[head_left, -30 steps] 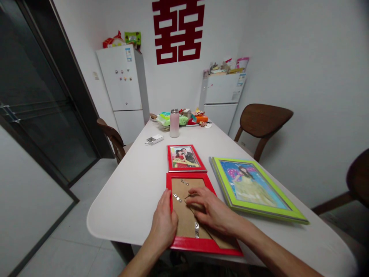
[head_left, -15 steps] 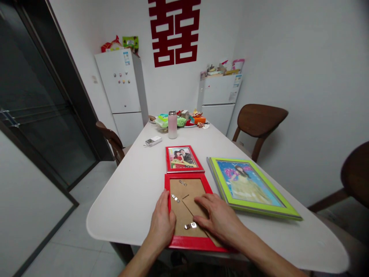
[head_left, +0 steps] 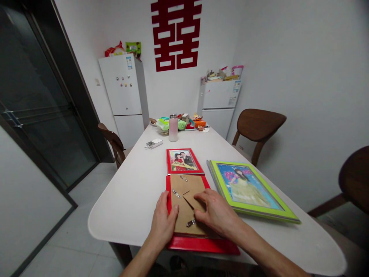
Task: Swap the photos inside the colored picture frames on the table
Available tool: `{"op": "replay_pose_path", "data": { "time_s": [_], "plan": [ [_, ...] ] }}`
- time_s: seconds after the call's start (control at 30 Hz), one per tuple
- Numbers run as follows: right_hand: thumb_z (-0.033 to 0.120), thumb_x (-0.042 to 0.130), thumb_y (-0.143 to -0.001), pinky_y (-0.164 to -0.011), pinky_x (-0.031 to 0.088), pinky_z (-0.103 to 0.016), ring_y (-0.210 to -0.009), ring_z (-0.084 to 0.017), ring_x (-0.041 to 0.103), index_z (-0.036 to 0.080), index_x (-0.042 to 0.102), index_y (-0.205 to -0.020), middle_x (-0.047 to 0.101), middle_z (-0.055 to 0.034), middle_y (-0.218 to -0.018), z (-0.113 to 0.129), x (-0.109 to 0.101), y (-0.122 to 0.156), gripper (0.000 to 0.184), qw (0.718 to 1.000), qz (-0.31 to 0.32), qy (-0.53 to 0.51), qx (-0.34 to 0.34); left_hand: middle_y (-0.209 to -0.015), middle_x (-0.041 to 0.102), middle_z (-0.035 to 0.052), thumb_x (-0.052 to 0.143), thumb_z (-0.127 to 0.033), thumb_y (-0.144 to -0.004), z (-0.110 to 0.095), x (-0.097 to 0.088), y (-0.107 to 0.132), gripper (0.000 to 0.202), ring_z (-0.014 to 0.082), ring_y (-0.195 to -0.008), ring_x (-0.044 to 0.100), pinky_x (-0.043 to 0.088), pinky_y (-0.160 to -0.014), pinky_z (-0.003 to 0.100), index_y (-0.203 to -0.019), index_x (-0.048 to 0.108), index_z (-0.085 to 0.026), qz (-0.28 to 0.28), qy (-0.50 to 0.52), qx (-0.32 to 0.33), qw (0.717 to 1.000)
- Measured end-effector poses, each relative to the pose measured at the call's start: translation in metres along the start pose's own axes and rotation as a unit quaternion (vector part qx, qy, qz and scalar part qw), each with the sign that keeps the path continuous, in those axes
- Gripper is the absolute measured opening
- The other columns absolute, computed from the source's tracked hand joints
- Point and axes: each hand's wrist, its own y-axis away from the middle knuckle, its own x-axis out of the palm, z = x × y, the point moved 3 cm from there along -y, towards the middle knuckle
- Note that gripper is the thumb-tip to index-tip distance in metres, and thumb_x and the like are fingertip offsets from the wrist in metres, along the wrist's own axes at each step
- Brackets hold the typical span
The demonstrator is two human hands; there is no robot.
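A red picture frame [head_left: 201, 245] lies face down at the table's near edge. Its brown backing board [head_left: 187, 227], fitted with several metal clips and a slit stand flap, is raised out of the frame and overlaps its top edge. My left hand [head_left: 163, 219] grips the frame's left side, fingers along the outer edge and thumb over the board's margin. With thumb and fingers bent, my right hand [head_left: 215, 211] pinches the board around its stand flap; its exact hold is partly hidden. Just beyond lies another red picture frame [head_left: 169, 163], photo side up.
A green picture frame [head_left: 253, 212] rests on a grey one at right. Farther back are a small silver device [head_left: 154, 143], a pink bottle [head_left: 173, 129] and a heap of packets [head_left: 181, 124]. Brown chairs [head_left: 259, 125] flank the white table [head_left: 123, 215].
The backing board has come up out of the red frame and shifted away from me, now covering the frame's top edge. My right fingers have closed on it. The view has tilted slightly.
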Motion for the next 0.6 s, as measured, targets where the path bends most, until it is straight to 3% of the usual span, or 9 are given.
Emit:
{"op": "replay_pose_path", "data": {
  "time_s": [0.17, 0.27, 0.43, 0.6],
  "plan": [
    [0.031, 0.053, -0.066, -0.073, 0.039, -0.028, -0.082, -0.019, 0.050, 0.017, 0.059, -0.095, 0.054, -0.0074, -0.087, 0.020, -0.009, 0.003, 0.032, 0.997, -0.026, -0.064, -0.047, -0.093, 0.063, 0.0065, 0.043, -0.024, -0.076, -0.008, -0.015, -0.006, 0.042, 0.0178, -0.080, 0.061, 0.048, -0.068, 0.030, -0.116, 0.034, -0.014, -0.001, 0.149, -0.079, 0.986],
    [0.034, 0.048, -0.072, -0.072, 0.040, -0.029, -0.081, -0.019, 0.052, 0.017, 0.056, -0.099, 0.055, -0.0079, -0.090, 0.003, -0.007, 0.008, 0.033, 0.996, -0.038, -0.074, -0.032, -0.083, 0.064, 0.0055, 0.046, -0.024, -0.075, 0.002, -0.042, -0.008, 0.042, 0.0164, -0.069, 0.062, 0.049, -0.062, 0.028, -0.114, 0.034, -0.013, -0.014, 0.183, -0.123, 0.975],
    [0.031, 0.044, -0.073, -0.070, 0.040, -0.032, -0.078, -0.021, 0.055, 0.015, 0.056, -0.096, 0.058, -0.0104, -0.086, -0.040, 0.006, 0.021, 0.031, 0.995, -0.021, 0.047, 0.084, -0.076, 0.064, 0.0043, 0.051, -0.024, -0.072, 0.032, -0.089, -0.006, 0.040, 0.0152, -0.061, 0.062, 0.048, -0.057, 0.027, -0.108, 0.039, -0.013, -0.034, 0.157, -0.183, 0.970],
    [0.029, 0.046, -0.072, -0.068, 0.040, -0.034, -0.084, -0.025, 0.055, 0.013, 0.049, -0.107, 0.055, -0.0135, -0.095, -0.042, 0.011, 0.027, 0.039, 0.989, -0.017, 0.088, 0.118, -0.071, 0.061, 0.0017, 0.048, -0.024, -0.073, 0.045, -0.110, -0.008, 0.040, 0.0156, -0.062, 0.060, 0.047, -0.059, 0.027, -0.111, 0.039, -0.013, -0.038, 0.050, -0.178, 0.982]
  ]
}}
